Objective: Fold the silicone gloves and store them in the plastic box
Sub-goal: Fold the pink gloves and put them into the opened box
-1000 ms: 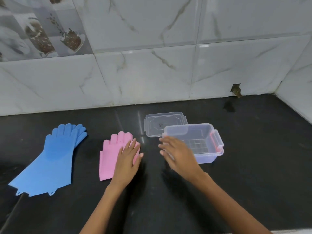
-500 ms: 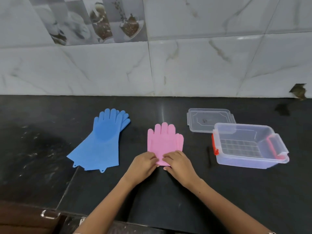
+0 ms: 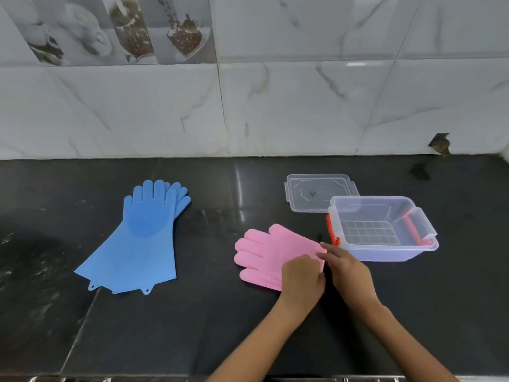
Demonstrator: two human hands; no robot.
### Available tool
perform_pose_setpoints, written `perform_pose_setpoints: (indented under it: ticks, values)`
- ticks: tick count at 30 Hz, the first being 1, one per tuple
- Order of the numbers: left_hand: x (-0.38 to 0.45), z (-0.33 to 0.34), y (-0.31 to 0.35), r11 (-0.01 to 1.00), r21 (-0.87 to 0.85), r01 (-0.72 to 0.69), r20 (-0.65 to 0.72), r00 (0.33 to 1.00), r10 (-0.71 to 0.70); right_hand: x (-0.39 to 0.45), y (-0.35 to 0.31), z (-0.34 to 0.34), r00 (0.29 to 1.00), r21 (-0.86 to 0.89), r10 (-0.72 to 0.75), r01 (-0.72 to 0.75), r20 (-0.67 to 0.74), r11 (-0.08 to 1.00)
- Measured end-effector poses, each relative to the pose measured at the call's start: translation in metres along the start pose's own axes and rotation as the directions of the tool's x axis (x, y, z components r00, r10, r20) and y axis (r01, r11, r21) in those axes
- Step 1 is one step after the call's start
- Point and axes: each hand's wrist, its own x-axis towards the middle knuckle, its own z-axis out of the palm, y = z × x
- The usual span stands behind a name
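Observation:
The folded pink silicone gloves (image 3: 264,253) lie on the black counter with the fingers pointing left. My left hand (image 3: 301,277) is curled over their right end and grips it. My right hand (image 3: 348,268) pinches the same end's far corner between thumb and forefinger. The blue silicone gloves (image 3: 146,238) lie flat and stacked at the left, fingers toward the wall. The clear plastic box (image 3: 385,252) with red latches stands open and empty just right of the pink gloves. Its clear lid (image 3: 316,191) lies behind it.
The black stone counter (image 3: 220,326) runs to a marble-tiled wall (image 3: 275,106) at the back. Its front edge shows along the bottom of the view. A small hole in the wall (image 3: 440,143) sits at the far right.
The pink gloves have been turned from fingers toward the wall to fingers pointing left and shifted toward the box. Both hands stayed on their cuff end. The camera has moved closer.

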Motion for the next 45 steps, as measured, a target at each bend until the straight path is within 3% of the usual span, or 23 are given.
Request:
perform_pose_setpoints:
  ticks: [6,8,11,13,24,28,32,40,45]
  values:
    - [0.0,-0.024,-0.079,0.964,-0.206,0.167,-0.135,0.971,-0.198,-0.02,-0.003,0.006,0.963,0.237,0.262,-0.269,0.062,0.934]
    - [-0.003,-0.035,-0.122,0.943,-0.215,0.252,-0.059,0.961,-0.27,-0.02,-0.012,0.011,0.949,0.289,0.298,-0.315,0.1,0.904]
    - [0.001,-0.04,-0.159,0.888,-0.402,0.223,0.118,0.974,-0.191,-0.015,-0.024,0.017,0.933,0.305,0.344,-0.359,0.105,0.882]
    - [0.005,-0.041,-0.166,0.864,-0.47,0.179,0.157,0.981,-0.117,-0.011,-0.029,0.021,0.928,0.306,0.358,-0.372,0.103,0.876]
    - [0.018,-0.044,-0.18,0.855,-0.481,0.194,0.241,0.967,-0.084,0.012,-0.035,0.022,0.934,0.21,0.331,-0.353,0.134,0.912]
    - [0.012,-0.041,-0.175,0.855,-0.465,0.227,0.148,0.973,-0.178,0.019,-0.037,0.022,0.925,0.16,0.343,-0.368,0.161,0.916]
    - [0.005,-0.033,-0.164,0.907,-0.343,0.243,0.083,0.97,-0.229,0.02,-0.038,0.022,0.92,0.138,0.351,-0.376,0.172,0.916]
    - [-0.003,-0.04,-0.166,0.806,-0.543,0.237,0.021,0.963,-0.269,0.022,-0.045,0.022,0.928,0.124,0.357,-0.369,0.111,0.921]
    - [-0.006,-0.054,-0.163,0.809,-0.554,0.197,-0.072,0.957,-0.282,0.024,-0.054,0.014,0.954,0.145,0.287,-0.297,0.085,0.944]
